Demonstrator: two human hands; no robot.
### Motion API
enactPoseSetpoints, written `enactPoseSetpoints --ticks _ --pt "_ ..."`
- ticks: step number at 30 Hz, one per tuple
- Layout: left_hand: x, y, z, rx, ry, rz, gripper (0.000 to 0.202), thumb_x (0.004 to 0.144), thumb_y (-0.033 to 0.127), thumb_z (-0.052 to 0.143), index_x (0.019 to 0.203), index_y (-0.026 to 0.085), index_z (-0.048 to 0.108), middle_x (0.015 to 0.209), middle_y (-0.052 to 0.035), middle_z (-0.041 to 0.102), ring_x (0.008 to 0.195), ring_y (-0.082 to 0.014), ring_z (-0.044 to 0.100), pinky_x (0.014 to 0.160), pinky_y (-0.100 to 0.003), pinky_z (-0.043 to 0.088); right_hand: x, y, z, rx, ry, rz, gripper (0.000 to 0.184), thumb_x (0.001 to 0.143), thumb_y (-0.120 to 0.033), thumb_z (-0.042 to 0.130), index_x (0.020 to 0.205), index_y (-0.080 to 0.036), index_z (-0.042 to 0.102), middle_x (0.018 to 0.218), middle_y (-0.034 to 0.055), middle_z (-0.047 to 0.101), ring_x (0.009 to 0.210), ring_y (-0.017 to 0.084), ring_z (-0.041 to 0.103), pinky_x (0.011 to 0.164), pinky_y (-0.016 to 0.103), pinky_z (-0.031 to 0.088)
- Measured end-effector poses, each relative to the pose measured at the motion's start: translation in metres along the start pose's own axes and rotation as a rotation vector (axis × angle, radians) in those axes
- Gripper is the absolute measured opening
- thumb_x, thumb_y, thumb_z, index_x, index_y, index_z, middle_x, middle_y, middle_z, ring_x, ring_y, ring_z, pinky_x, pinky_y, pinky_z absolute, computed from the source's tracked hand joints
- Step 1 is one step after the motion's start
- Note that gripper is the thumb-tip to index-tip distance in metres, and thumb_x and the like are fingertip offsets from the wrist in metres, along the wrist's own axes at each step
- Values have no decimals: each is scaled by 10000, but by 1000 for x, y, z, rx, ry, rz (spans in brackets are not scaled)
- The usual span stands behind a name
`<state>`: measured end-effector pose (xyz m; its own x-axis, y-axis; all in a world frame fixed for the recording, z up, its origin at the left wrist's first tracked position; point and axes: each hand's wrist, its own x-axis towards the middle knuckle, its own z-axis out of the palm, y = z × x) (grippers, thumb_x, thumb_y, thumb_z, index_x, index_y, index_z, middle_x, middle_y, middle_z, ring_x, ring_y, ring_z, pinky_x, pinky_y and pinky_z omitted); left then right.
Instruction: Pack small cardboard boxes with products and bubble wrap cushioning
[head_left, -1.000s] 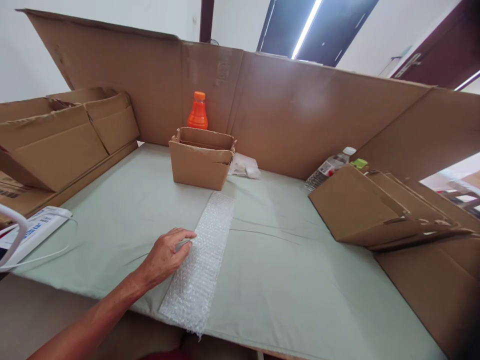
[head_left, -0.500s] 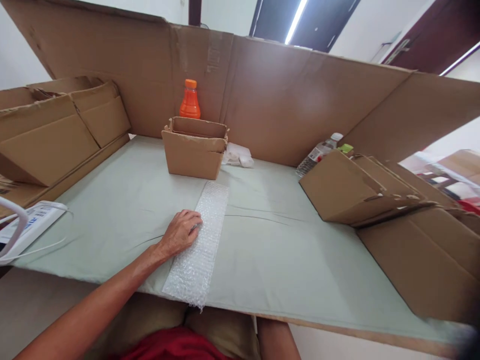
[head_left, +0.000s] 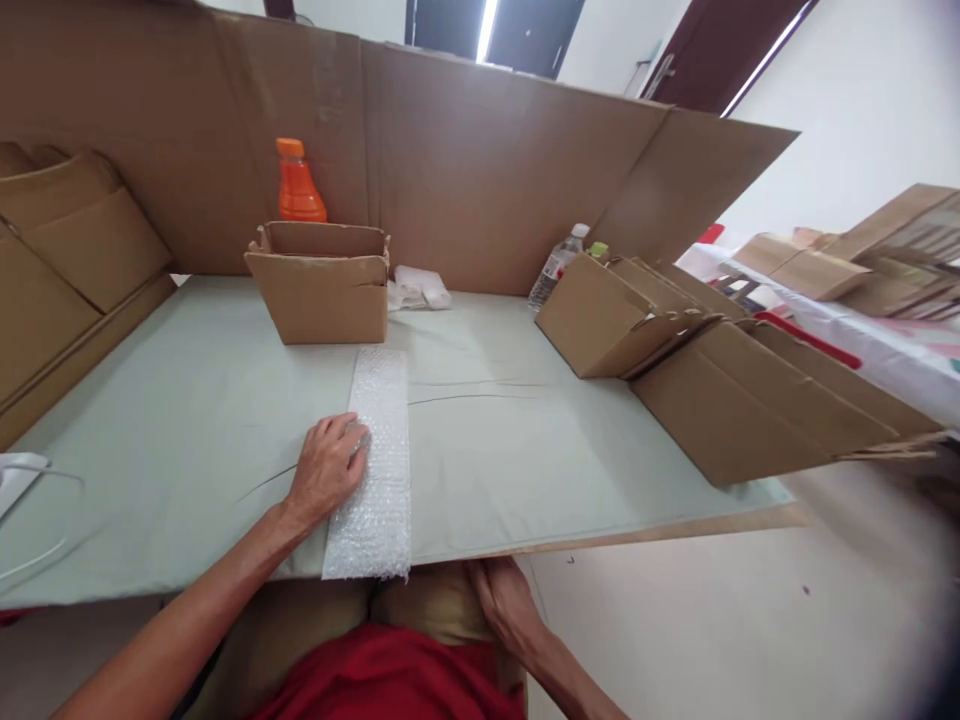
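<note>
A strip of bubble wrap (head_left: 382, 480) lies lengthwise on the cloth-covered table, its near end at the front edge. My left hand (head_left: 330, 462) rests on the strip's left side, fingers loosely bent and a gap between thumb and forefinger; it presses on the strip without gripping it. My right hand (head_left: 499, 597) is low by my right thigh at the table's front edge. Its fingertips are hidden beneath the edge, so what they hold, if anything, does not show.
A small open cardboard box (head_left: 322, 295) stands beyond the strip, with an orange bottle (head_left: 300, 190) behind it and white folded plastic (head_left: 418, 288) beside it. Cardboard boxes (head_left: 750, 400) and a clear bottle (head_left: 556, 268) are at right. A cardboard wall (head_left: 480, 170) closes the back.
The view has turned right. My right hand has risen into view at the table's front edge, where only the forearm showed before. My left hand stays on the bubble wrap.
</note>
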<state>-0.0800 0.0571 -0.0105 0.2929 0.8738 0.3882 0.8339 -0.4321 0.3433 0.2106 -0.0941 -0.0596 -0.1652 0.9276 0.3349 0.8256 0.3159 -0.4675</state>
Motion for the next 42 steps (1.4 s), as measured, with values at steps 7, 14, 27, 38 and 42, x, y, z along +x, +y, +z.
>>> enactPoseSetpoints --ticks 7,14,27,38,42 --pt "-25 9 -43 -303 -157 235 387 886 92 417 1140 198 690 1234 -52 706 1263 -237 562 1095 -433 445 9 -61 -39 -23 -213 -377 506 887 -140 555 1364 -308 536 1349 85 643 1214 288 600 966 452 529" --pt "-41 -23 -26 -586 -282 5 291 880 372 578 1103 286 742 1157 -47 750 1101 -238 689 974 -326 555 90 -86 -17 -162 -389 -549 245 938 -335 614 1153 -219 631 1336 75 632 1223 229 552 985 379 453" --pt "-27 8 -36 -530 -102 -416 485 864 376 527 1301 171 575 806 -8 678 745 -170 653 754 -302 534 170 -60 12 233 -128 -42 220 947 -261 540 1112 -205 675 940 43 751 828 195 673 776 320 489" --pt "-38 2 -14 -104 113 -69 421 937 304 541 1340 185 515 1071 -104 690 962 -257 642 864 -397 499 141 -61 14 0 -196 -437 279 900 -206 622 1179 -194 602 1309 118 642 1198 296 549 957 472 418" --pt "-49 11 -28 -175 86 94 521 901 246 609 1402 229 469 1301 -117 624 1199 -273 572 1028 -407 453 152 -58 16 114 -195 -382 157 942 -133 543 1047 -199 640 1051 68 729 979 223 627 839 382 453"
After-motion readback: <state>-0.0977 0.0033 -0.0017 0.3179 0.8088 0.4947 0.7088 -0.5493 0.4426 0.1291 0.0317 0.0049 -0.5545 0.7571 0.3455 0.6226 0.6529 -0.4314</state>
